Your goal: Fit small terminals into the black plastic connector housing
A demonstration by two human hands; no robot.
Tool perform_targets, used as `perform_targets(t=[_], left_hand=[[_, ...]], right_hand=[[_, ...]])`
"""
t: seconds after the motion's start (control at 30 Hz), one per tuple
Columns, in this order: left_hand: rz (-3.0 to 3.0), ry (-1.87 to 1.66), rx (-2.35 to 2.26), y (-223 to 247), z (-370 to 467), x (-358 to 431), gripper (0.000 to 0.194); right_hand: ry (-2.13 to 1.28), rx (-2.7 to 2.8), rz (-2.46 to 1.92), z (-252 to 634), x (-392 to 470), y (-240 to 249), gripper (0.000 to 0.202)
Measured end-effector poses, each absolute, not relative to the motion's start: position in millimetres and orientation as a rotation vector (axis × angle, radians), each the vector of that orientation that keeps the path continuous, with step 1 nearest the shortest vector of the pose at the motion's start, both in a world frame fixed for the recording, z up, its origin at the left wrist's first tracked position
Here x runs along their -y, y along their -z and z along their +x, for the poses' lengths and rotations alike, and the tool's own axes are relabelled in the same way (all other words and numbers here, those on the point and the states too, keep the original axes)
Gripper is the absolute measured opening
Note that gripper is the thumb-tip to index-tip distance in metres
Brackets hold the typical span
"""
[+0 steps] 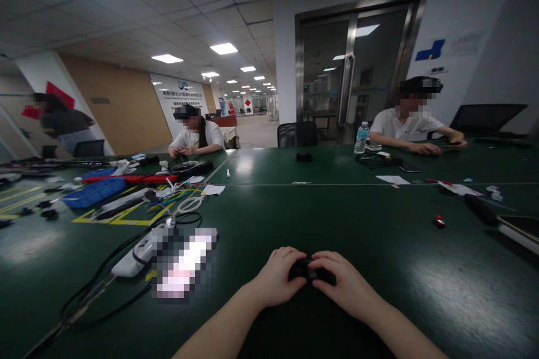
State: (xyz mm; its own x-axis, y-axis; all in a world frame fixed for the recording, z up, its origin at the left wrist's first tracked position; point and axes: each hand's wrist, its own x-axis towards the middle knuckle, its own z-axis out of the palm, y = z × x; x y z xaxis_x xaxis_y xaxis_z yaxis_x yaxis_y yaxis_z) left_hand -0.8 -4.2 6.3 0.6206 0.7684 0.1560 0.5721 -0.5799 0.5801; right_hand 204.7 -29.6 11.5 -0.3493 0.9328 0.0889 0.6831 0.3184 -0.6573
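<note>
Just above the green tabletop, or resting on it, a small black object lies between my two hands; its kind is hard to make out. My left hand closes round its left end, thumb below and fingers over the top. On the other end, my right hand grips in the same way, fingertips on top and thumb at the near side. The fingers cover most of the object, and only its middle shows between them.
To the left lie a white power strip with black cables and a blurred-out bright device. Farther off are a blue tray, a black box and a water bottle. Two people sit across the table.
</note>
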Motion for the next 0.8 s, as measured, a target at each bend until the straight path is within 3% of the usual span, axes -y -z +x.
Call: perform_targets(t=[0.23, 0.4, 0.63, 0.8], left_hand=[[2.353, -0.546, -1.051, -6.0, -1.4, 4.5, 0.052], [2.367, -0.556, -1.049, -5.9, -0.8, 3.9, 0.044], [2.369, -0.547, -1.055, -5.8, -0.5, 3.2, 0.043], [2.374, -0.568, -1.043, -4.9, -0.9, 3.8, 0.046]], right_hand=[[-0.726, 2.141, -1.451, 205.3, 28.1, -10.5, 0.022], [-0.725, 2.138, -1.434, 205.8, 27.6, -8.6, 0.021], [-0.692, 2.133, -1.429, 203.7, 28.4, -10.5, 0.029], [-0.733, 2.134, -1.449, 204.3, 28.8, -11.8, 0.023]])
